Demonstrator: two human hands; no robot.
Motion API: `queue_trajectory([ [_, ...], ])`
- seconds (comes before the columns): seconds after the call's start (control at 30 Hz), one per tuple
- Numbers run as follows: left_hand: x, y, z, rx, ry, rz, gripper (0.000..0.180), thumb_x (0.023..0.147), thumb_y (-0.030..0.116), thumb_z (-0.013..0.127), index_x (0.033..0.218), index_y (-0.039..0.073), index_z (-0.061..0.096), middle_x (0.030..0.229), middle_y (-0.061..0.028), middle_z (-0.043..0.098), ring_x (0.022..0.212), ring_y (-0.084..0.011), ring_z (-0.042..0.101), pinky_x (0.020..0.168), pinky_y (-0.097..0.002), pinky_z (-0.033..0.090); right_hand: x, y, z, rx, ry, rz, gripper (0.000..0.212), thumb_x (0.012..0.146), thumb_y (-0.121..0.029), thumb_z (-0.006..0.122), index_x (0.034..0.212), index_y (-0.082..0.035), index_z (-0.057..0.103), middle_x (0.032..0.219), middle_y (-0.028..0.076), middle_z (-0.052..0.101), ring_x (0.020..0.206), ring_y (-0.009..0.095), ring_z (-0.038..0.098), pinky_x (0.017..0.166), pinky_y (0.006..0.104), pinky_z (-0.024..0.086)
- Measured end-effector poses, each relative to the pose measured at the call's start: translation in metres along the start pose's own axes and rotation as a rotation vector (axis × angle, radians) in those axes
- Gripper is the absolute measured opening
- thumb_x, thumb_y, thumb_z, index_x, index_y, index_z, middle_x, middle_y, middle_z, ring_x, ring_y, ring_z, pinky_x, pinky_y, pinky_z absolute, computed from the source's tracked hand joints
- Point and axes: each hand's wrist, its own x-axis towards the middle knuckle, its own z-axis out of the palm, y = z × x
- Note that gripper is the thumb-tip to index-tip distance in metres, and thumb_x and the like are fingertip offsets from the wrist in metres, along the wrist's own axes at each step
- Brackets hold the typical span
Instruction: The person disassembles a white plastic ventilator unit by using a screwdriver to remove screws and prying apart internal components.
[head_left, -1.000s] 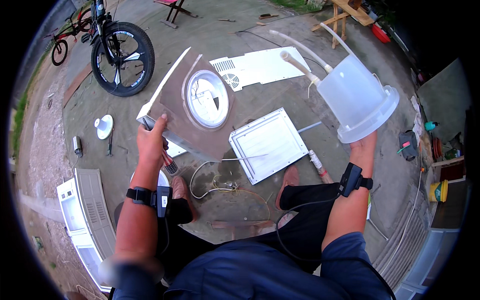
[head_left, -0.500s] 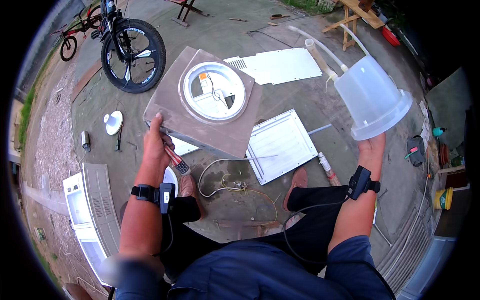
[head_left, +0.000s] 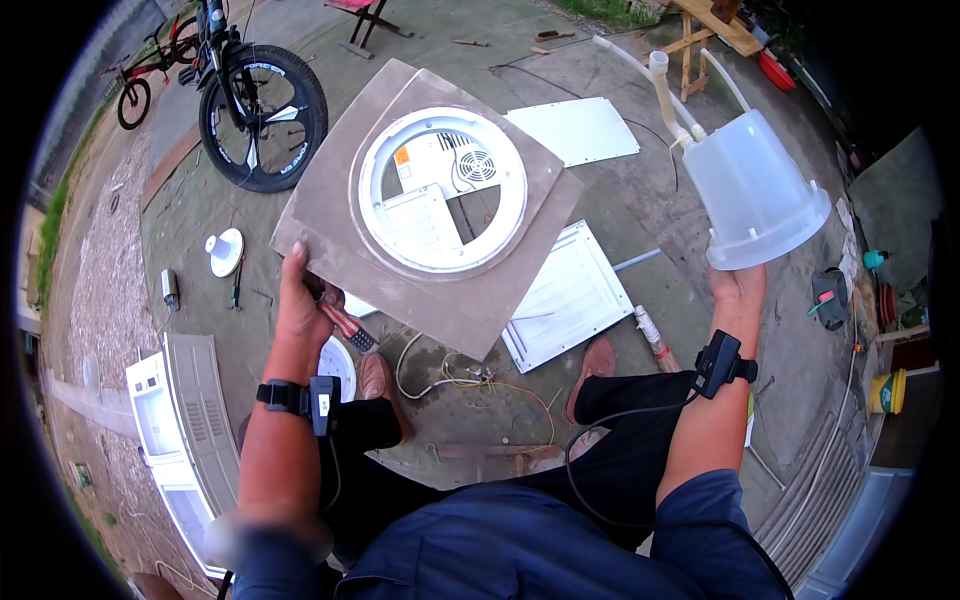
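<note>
Holding, brown square panel: the left hand [head_left: 303,305] has the brown panel [head_left: 450,300] by its left corner, the panel hanging tilted in the upper centre of the frame.
Left grip: pinching that corner, thumb on the upper face, other fingers mostly hidden beneath.
White ring: set in the panel, the ring [head_left: 440,258] frames an opening; through it show white metal, a round vent and an orange patch.
Striped piece: a red, white and blue handle-like piece [head_left: 347,327] pokes out beneath the left hand.
Translucent tub: tilted at the right of the frame, the tub [head_left: 755,185] is held up by the right hand [head_left: 738,288].
Right grip: closed on the tub's lower rim; the fingers are hidden.
Hoses: a long pale hose [head_left: 640,68] and shorter tubes rise from the tub's narrow end.
Flat white sheets: one ribbed sheet [head_left: 565,290] lies right of centre, partly covered by the panel; another [head_left: 580,130] lies at upper centre.
Wrapped tube: the white-wrapped tube [head_left: 655,337] lies just beside the ribbed sheet.
Lower left: a beige and white casing [head_left: 205,415].
Left: a white disc [head_left: 226,252] with a raised hub.
Upper left: a bicycle wheel [head_left: 316,120].
Right edge: a yellow bucket [head_left: 886,393].
</note>
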Motion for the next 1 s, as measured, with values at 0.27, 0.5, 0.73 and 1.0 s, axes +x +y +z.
queue_trajectory([
  [0.27, 0.001, 0.005, -0.012, -0.107, -0.136, -0.065, 0.065, 0.085, 0.060, 0.059, 0.121, 0.005, 0.058, 0.092, -0.0053, 0.069, 0.057, -0.0118, 0.056, 0.052, -0.0255, 0.046, 0.004, 0.001, -0.004, 0.057, 0.208, 0.020, 0.023, 0.095, -0.011, 0.058, 0.118, -0.005, 0.059, 0.109, 0.008, 0.065, 0.092, 0.022, 0.064, 0.072, 0.0353, 0.052],
  [0.5, 0.003, 0.001, -0.016, -0.161, -0.106, -0.058, 0.082, 0.084, 0.058, 0.062, 0.143, 0.005, 0.044, 0.135, -0.0149, 0.057, 0.121, -0.0313, 0.055, 0.106, -0.0453, 0.043, 0.008, 0.010, -0.009, 0.030, 0.215, 0.070, 0.023, 0.096, -0.012, 0.057, 0.117, -0.003, 0.060, 0.111, 0.008, 0.065, 0.100, 0.023, 0.062, 0.080, 0.0354, 0.048],
  [0.73, 0.004, 0.001, -0.017, -0.091, -0.144, -0.041, 0.065, 0.087, 0.057, 0.060, 0.127, 0.005, 0.056, 0.100, -0.0076, 0.070, 0.070, -0.0150, 0.064, 0.058, -0.0273, 0.051, 0.018, 0.011, -0.021, 0.043, 0.197, 0.056, 0.029, 0.097, -0.015, 0.060, 0.121, 0.000, 0.057, 0.117, 0.011, 0.063, 0.109, 0.024, 0.059, 0.088, 0.0363, 0.047],
  [1.0, 0.002, 0.001, -0.003, 0.041, 0.000, 0.033, 0.044, 0.089, 0.051, 0.061, 0.101, 0.009, 0.063, 0.071, -0.0015, 0.065, 0.048, -0.0108, 0.054, 0.044, -0.0240, 0.041, 0.017, 0.011, -0.015, 0.042, 0.198, 0.080, 0.030, 0.096, -0.012, 0.063, 0.121, 0.003, 0.055, 0.118, 0.013, 0.062, 0.109, 0.024, 0.059, 0.089, 0.0352, 0.049],
])
